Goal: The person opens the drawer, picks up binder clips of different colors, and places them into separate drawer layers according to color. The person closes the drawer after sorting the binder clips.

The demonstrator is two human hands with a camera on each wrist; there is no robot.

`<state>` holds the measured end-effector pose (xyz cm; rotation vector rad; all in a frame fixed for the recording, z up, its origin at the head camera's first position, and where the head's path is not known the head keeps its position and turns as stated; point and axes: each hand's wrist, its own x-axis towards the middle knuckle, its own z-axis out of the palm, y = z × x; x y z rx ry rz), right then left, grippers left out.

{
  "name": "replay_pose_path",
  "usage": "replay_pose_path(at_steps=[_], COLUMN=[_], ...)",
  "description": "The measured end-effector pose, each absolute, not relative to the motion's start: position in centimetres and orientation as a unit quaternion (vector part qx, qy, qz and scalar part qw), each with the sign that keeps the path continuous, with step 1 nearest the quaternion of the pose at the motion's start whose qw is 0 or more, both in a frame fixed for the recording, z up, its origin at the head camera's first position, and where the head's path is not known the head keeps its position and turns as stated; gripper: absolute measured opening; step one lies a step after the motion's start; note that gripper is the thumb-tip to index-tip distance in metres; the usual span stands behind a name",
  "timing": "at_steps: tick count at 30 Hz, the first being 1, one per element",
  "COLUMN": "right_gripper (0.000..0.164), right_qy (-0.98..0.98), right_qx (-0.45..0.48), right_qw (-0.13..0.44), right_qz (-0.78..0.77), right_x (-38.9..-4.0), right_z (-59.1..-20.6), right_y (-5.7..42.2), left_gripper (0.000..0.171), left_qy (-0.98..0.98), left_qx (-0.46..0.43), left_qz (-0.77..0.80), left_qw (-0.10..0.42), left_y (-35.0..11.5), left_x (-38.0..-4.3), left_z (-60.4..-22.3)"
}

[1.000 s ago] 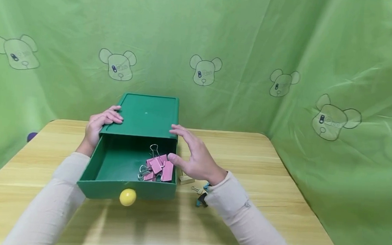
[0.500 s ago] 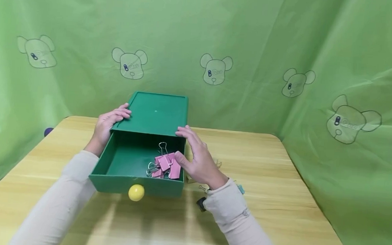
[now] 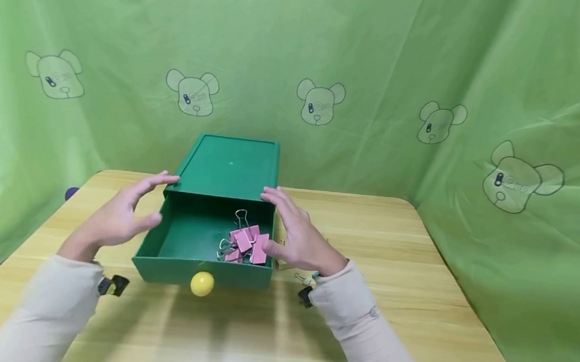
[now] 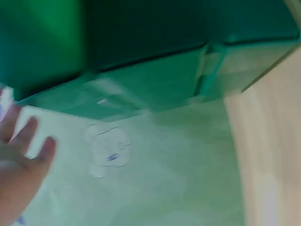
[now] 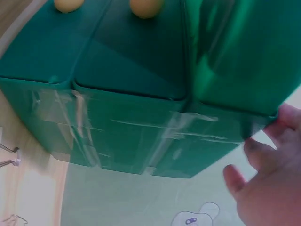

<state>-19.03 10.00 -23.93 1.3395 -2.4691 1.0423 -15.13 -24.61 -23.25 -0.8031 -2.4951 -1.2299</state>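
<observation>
A green drawer cabinet stands on the table with its top drawer pulled out. Several pink binder clips lie in that drawer's right half, and a yellow knob sits on its front. My left hand is at the cabinet's front left, fingers extended, fingertips by the top's left edge; whether they touch cannot be told. On the other side my right hand rests its fingers at the cabinet's right edge, thumb near the drawer's right wall. The right wrist view shows lower closed drawers.
On the wooden table, a black binder clip lies beside the left sleeve. Another black clip and a pale clip lie near the right sleeve, partly hidden. A green curtain hangs behind and along the sides.
My left hand has come off the cabinet's left side and moved left and nearer, uncovering a black clip. My right hand stays at the right edge. The head view has shifted slightly.
</observation>
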Motion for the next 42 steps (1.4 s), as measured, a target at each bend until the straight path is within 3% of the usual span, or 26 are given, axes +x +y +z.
replay_pose_path(at_steps=[5,11,16,25,30,36,42], right_gripper=[0.129,0.143,0.144,0.129,0.114,0.092,0.063], right_qy=[-0.817,-0.832,-0.851,-0.860,-0.857,-0.855,-0.842], right_qx=[0.481,0.484,0.469,0.448,0.442,0.438,0.429], right_qw=[0.006,-0.060,-0.081,-0.100,-0.097,-0.056,0.028], right_qz=[0.318,0.264,0.220,0.225,0.247,0.274,0.326], right_x=[-19.2,-19.3,-18.8,-18.7,-19.1,-19.6,-20.4], right_z=[-23.3,-22.0,-20.8,-20.3,-20.7,-21.2,-22.1], right_y=[10.5,11.2,11.3,11.4,11.6,11.4,10.9], left_gripper=[0.109,0.119,0.118,0.117,0.114,0.099,0.074], left_qy=[-0.875,-0.877,-0.891,-0.919,-0.920,-0.921,-0.920], left_qx=[-0.333,-0.355,-0.344,-0.277,-0.261,-0.246,-0.232], left_qz=[-0.345,-0.322,-0.297,-0.277,-0.292,-0.303,-0.309], left_qw=[0.070,0.021,-0.010,-0.038,-0.024,0.014,0.061], left_y=[-25.2,-24.8,-24.4,-24.1,-23.9,-23.9,-23.9], left_x=[-13.4,-13.2,-13.0,-12.9,-13.2,-13.9,-14.8], left_z=[-22.3,-21.2,-20.2,-19.4,-19.2,-19.2,-20.0])
